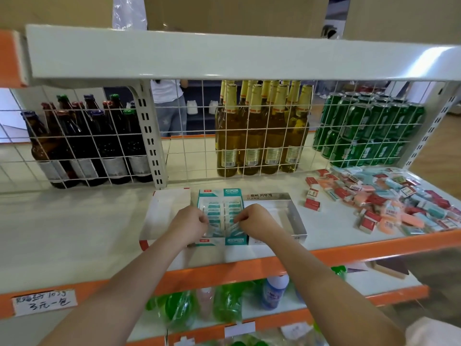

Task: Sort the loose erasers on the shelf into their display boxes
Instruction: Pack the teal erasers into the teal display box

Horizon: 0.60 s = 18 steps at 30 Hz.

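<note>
Both hands, left (190,223) and right (252,221), pinch wrapped erasers over the teal cardboard display box (220,196); seat them flat, aligned in rows.

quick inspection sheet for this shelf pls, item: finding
surface: white shelf with orange edge
job's things: teal box holds rows of erasers; grey box looks empty; white box on its left; loose erasers piled at right
clutter: nothing seen
grippers: left hand and right hand over the teal box, fingers pinched on wrapped erasers
cables: nothing seen
surroundings: bottles and cans behind wire mesh; packets on the lower shelf
</note>
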Tool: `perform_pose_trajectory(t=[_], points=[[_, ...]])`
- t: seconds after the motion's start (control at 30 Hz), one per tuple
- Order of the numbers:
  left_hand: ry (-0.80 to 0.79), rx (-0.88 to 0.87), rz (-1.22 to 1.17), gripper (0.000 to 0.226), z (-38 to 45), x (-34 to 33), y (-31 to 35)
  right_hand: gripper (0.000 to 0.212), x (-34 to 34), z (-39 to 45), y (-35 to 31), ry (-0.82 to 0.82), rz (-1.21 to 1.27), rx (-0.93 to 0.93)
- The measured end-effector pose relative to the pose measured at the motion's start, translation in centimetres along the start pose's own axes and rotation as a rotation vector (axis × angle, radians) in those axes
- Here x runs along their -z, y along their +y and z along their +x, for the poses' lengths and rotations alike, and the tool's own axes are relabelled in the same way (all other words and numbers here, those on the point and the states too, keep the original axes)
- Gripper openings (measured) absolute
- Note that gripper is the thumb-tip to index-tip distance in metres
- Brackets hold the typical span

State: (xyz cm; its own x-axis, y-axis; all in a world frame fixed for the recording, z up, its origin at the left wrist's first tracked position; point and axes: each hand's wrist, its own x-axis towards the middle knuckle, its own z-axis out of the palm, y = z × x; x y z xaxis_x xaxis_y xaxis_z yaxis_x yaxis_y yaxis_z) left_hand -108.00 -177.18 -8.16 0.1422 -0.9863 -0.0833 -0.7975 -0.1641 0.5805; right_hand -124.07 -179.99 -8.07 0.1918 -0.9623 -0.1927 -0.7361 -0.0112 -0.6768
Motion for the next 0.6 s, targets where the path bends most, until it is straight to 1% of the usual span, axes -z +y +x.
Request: perform_pose_trajectory(t=[0.17,0.27,0.37,0.43,0.53,0.6], points=[[-0.056,-0.017,0.084,0.020,0.4,0.3,0.0,0.021,0.1,0.0,-0.1,-0.027,-0.082,0.019],[-0.071,-0.058,0.122,0.015,0.3,0.3,0.0,0.021,0.2,-0.3,-0.1,-0.023,-0.147,0.070],[-0.078,-0.131,0.149,0.017,0.1,0.4,0.1,0.026,0.6,-0.8,-0.3,-0.034,-0.205,0.132],[-0.132,-0.199,0.207,0.021,-0.1,0.4,0.2,0.033,0.8,-1.1,-0.2,-0.058,-0.315,0.175],[-0.238,-0.294,0.364,0.012,-0.3,0.2,0.0,0.032,0.4,-1.3,0.1,-0.093,-0.522,0.274],[-0.267,-0.302,0.448,0.018,-0.4,-0.1,0.0,0.033,-0.3,-1.0,0.5,-0.096,-0.595,0.328]])
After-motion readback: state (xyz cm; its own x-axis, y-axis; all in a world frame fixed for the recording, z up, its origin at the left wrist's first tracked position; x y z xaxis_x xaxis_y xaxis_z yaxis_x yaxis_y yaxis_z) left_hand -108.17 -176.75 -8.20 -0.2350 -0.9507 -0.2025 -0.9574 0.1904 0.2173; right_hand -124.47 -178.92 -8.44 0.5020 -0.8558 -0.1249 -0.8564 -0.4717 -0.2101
